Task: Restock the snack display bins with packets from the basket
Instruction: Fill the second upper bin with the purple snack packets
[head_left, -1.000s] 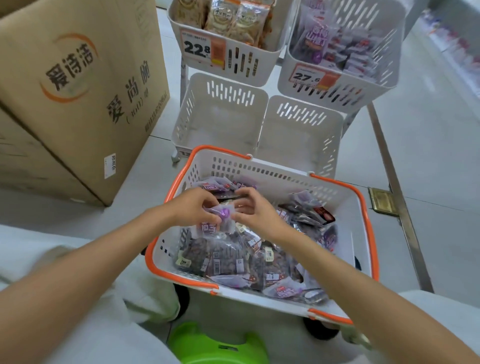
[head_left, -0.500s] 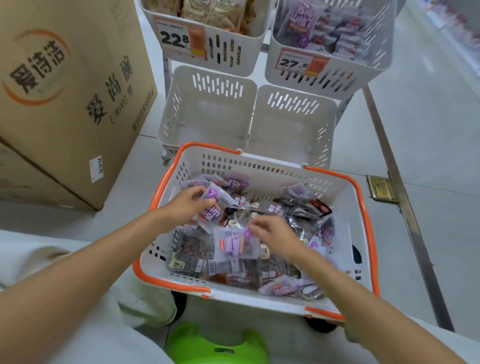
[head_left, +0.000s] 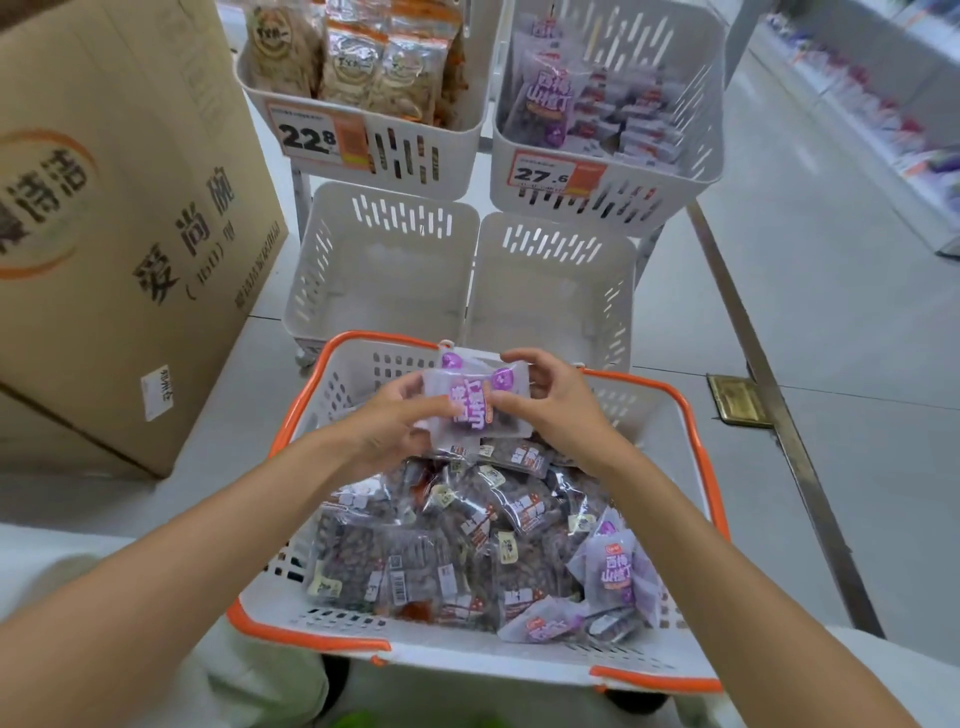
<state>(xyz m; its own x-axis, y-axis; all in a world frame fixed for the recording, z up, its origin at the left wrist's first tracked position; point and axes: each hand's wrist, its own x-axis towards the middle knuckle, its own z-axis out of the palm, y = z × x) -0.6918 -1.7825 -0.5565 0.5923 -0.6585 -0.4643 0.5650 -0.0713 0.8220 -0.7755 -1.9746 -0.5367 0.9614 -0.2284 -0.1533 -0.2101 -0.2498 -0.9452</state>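
Right grip (head_left: 563, 410) leaves the pile and meets left grip (head_left: 387, 426), both now pinching a stack of purple packets (head_left: 470, 410) raised over the far end of the basket (head_left: 467, 656), so a drop into the purple-stocked bin (head_left: 613, 205) looks next.

The head camera looks forward and steeply down, close above the basket (head_left: 493, 660), display bins (head_left: 384, 280) just beyond.
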